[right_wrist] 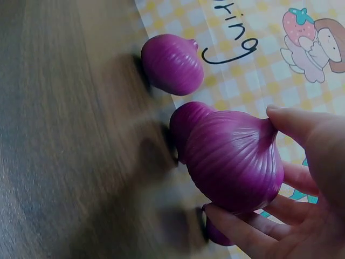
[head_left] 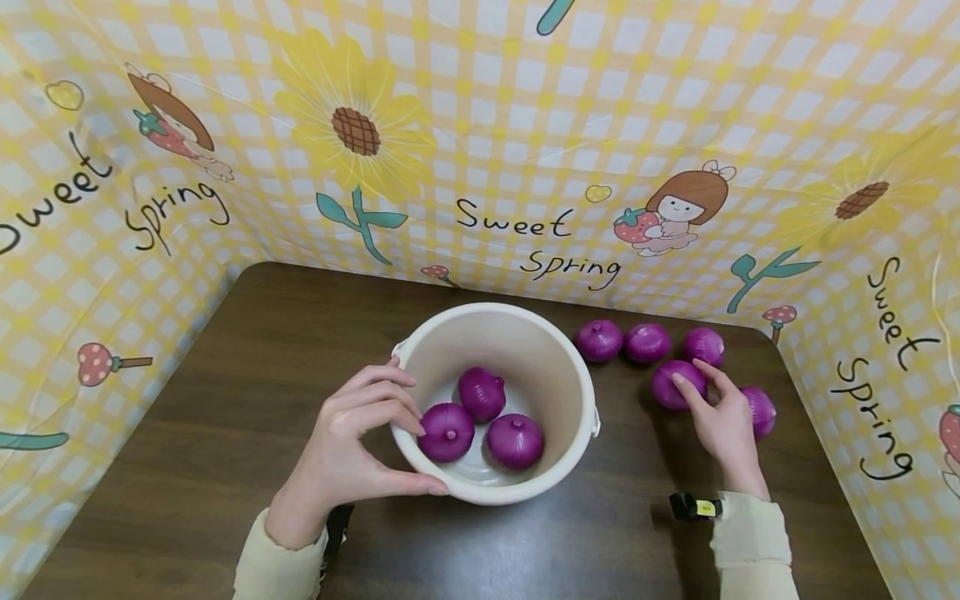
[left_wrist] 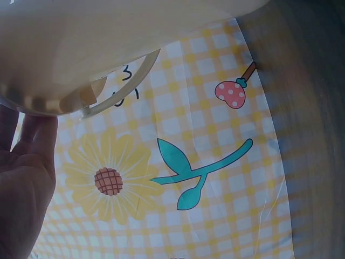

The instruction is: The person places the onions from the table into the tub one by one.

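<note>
Pinching onion (right_wrist: 234,162): right grip (head_left: 725,423). Holding bucket (head_left: 546,367), spread wide: left grip (head_left: 339,447).

Left hand (head_left: 345,450) gripping, thumb (head_left: 408,482) spread from bent fingers (head_left: 375,394); right hand (head_left: 725,423) pinching, thumb opposite fingers

Through my head camera I have a dark brown, wood-grained table (head_left: 195,467) with rounded far corners. I see a white bucket (head_left: 561,392) standing on it around the middle, three purple onions (head_left: 647,343) lined up rightward along the far edge, and another onion (head_left: 763,412) nearer the right edge.
</note>
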### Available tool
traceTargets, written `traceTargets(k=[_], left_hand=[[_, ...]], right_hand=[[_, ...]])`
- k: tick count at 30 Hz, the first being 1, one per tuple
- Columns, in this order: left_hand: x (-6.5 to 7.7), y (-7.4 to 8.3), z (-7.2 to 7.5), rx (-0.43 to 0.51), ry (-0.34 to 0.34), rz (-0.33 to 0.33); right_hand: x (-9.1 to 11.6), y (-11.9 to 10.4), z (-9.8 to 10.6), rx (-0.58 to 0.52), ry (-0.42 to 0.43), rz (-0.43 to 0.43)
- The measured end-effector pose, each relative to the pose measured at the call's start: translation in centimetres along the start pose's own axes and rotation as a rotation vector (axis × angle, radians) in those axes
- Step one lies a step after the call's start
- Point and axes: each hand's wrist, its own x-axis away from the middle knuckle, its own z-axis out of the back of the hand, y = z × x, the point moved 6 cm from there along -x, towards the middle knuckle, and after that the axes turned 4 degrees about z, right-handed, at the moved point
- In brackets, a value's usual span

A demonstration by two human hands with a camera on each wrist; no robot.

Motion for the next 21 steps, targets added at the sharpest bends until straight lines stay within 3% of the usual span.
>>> traceTargets(k=[21], left_hand=[[0.0, 0.0, 0.0, 0.0, 0.0, 0.02]], right_hand=[[0.5, -3.6, -0.5, -0.041, -0.006, 0.114]])
